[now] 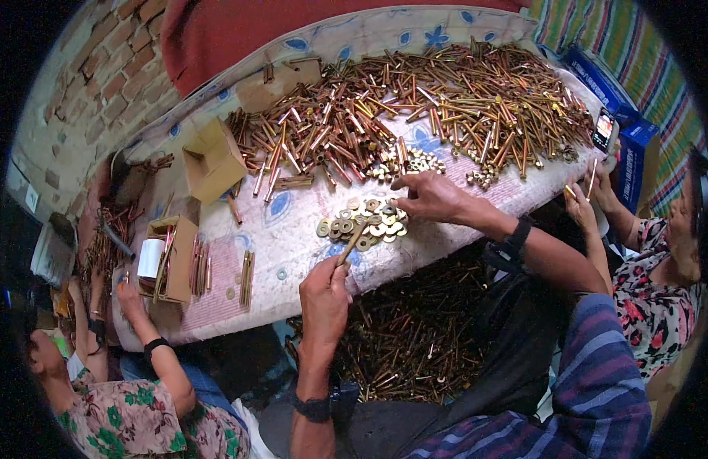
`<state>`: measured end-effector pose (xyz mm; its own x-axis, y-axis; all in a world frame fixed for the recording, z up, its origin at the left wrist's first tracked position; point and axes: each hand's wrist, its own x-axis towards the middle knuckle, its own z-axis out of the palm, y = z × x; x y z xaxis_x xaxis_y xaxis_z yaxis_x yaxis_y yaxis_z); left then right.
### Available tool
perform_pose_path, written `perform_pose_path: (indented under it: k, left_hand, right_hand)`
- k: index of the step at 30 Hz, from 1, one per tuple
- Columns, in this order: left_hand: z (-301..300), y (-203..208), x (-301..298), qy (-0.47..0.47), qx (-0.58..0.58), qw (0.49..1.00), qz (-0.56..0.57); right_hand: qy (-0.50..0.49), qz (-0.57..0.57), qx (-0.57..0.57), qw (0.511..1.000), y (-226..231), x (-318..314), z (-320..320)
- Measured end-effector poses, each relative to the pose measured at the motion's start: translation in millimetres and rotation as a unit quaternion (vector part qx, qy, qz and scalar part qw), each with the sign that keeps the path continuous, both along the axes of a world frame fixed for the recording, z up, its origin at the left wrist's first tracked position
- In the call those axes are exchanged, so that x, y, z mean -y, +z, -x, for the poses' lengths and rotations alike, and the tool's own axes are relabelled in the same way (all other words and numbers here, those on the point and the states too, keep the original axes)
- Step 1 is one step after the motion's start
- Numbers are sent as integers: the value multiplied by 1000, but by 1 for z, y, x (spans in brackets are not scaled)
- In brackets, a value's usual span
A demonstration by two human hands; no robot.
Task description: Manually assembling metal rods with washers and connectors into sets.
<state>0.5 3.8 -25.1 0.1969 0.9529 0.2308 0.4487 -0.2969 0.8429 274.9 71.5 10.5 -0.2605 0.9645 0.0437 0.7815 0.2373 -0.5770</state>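
Note:
My left hand (325, 301) is closed around the lower end of a slim brass-coloured bolt (349, 245). It slants up and away, and its far tip reaches the pile of flat round washers (342, 227). My right hand (438, 200) hovers at the right edge of that pile, its fingers apart and partly bent, with nothing visible in them. Just beyond its fingertips lies a heap of small shiny nuts (417, 161). A broad mound of brass-coloured metal tubes and bolts (354, 130) covers the far part of the table.
An open cardboard box (215, 162) and a smaller carton with rods (183, 256) stand left on the cloth-covered table (293, 294). More bolts (423, 336) lie below the near edge. Co-workers' hands (131, 300) work at left and, holding rods (591, 180), at right. A phone (603, 130) leans at the right.

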Motion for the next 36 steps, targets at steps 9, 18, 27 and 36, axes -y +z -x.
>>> perform_pose_path:
  k: [9,18,27,36]
  left_hand:
    - [-6,15,3,-2,114,966,231]
    - [-12,11,1,-31,104,965,238]
    - [-13,8,3,-33,86,973,210]
    - [-12,16,3,-43,105,961,251]
  right_hand:
    - [-44,-15,46,998,-19,-2,3]
    - [-13,125,-276,953,16,20,8]
    - [-2,235,-465,854,14,31,22]
    - [2,275,-497,823,12,33,30]
